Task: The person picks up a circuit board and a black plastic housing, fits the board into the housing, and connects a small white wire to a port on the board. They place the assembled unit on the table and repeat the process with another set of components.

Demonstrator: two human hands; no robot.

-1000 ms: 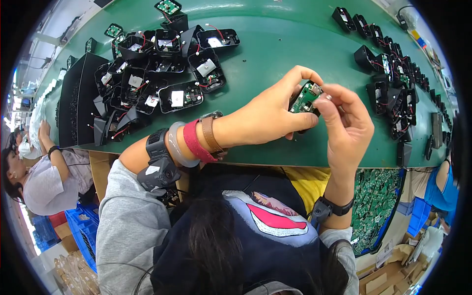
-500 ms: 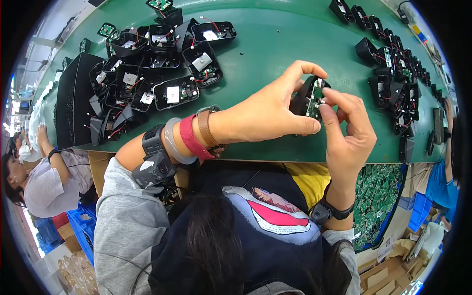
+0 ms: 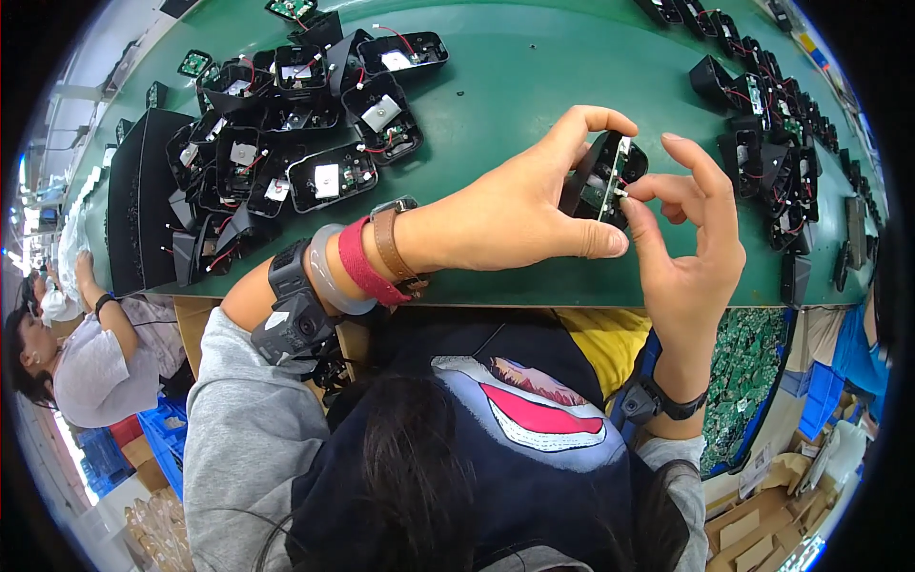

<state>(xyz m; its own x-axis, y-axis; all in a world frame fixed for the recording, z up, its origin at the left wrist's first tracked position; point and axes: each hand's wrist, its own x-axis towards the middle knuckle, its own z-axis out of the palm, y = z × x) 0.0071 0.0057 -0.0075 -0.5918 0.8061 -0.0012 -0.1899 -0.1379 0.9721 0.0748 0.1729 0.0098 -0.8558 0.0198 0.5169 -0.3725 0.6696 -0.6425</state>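
Note:
Between the thumb and fingers of my left hand [image 3: 524, 205], a black plastic housing [image 3: 579, 187] is held tilted on its side above the table. A narrow green circuit board [image 3: 613, 173] stands at its open side. My right hand [image 3: 694, 224] pinches a small white connector [image 3: 621, 191] with thumb and index finger beside the board, its other fingers raised and apart. Whether the connector is seated in the board is too small to tell. Fingers of my left hand behind the housing are hidden.
Several open black housings with red wires [image 3: 329, 181] cluster at the left of the green table [image 3: 505, 91]. More housings [image 3: 753, 162] line the right side. A black box [image 3: 143, 200] stands far left. Circuit boards [image 3: 743, 381] fill a tray below the right edge. Other people [image 3: 105, 367] sit nearby.
The housing has turned so that more of its inside shows. My right hand has shifted slightly right, its fingers spreading upward while thumb and index finger stay at the connector.

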